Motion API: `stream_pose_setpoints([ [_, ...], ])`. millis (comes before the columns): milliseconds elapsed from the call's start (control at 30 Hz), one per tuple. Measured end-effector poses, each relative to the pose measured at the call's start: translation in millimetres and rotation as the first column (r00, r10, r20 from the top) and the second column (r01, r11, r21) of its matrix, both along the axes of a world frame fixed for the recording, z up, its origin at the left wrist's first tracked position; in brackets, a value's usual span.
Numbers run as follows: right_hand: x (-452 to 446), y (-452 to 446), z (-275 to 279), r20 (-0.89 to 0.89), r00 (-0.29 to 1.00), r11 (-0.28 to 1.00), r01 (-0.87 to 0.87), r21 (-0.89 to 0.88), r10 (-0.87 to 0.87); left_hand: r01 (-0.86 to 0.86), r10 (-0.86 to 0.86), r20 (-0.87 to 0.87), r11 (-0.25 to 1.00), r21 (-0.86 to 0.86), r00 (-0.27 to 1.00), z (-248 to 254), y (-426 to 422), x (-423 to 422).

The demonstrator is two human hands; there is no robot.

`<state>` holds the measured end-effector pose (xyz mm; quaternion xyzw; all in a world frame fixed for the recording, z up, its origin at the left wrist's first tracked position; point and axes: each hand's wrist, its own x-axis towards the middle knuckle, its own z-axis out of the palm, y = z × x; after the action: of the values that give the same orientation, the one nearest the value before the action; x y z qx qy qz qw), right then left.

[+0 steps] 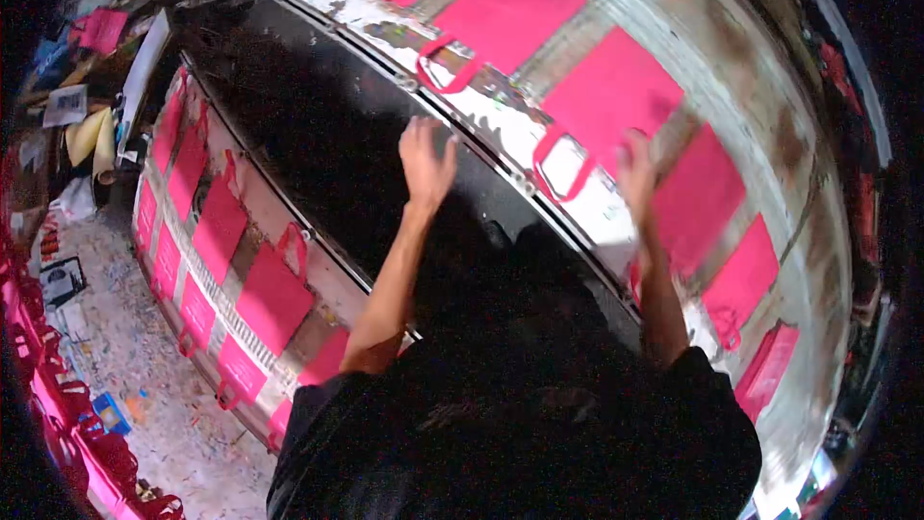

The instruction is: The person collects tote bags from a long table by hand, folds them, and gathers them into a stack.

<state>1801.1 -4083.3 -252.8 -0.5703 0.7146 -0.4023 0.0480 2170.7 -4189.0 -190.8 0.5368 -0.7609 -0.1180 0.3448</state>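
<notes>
My left hand (426,164) is held out over the dark aisle, its fingers and thumb apart and nothing in them. My right hand (637,173), blurred, is over the long table on the right, at the edge of a flat pink bag (614,91); its fingers look loosely spread, and I see nothing held. Whether it touches the bag I cannot tell. A pink handle loop (563,166) sticks out from that bag toward the aisle. Beside the same hand lies another pink bag (701,197), and farther up the row is a third pink bag (510,12) with its own loop.
A second long table (322,313) on the left carries more pink bags in rows. Metal rails (481,149) edge the right table along the dark aisle (298,87). Scraps litter the floor (144,347) at far left, near a blue container (111,414) and piled pink bags (72,433).
</notes>
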Motion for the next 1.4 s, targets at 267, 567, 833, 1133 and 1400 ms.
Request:
stream_pose_setpoints([
  [267, 238.2, -355.9, -15.8, 1.000, 0.007, 0.831, -0.556, 0.028, -0.029, -0.093, 0.093, 0.005, 0.993, 0.067, 0.996, 1.8, -183.5, 92.6],
  [567, 332.6, -574.7, -98.3, 0.995, -0.073, 0.970, -0.238, 0.054, -0.073, -0.112, 0.121, 0.008, 0.887, 0.447, 0.993, 10.2, -473.7, 140.1],
  [833, 345.6, -572.7, -84.6, 0.522, 0.580, 0.701, -0.712, -0.047, 0.625, 0.145, -0.154, -0.012, 0.898, 0.415, 0.988, -60.2, -622.2, 177.9],
  [1133, 335.3, -618.8, -66.9, -0.225, 0.964, 0.961, -0.076, 0.267, 0.139, 0.759, -0.830, 0.379, 0.540, 0.364, 0.408, -120.3, -689.3, 178.7],
  [1400, 396.5, -664.1, -133.6, -0.419, 0.890, 0.923, 0.300, 0.240, -0.180, 0.806, -0.846, 0.318, 0.517, 0.289, 0.428, -146.5, -710.0, 193.0],
])
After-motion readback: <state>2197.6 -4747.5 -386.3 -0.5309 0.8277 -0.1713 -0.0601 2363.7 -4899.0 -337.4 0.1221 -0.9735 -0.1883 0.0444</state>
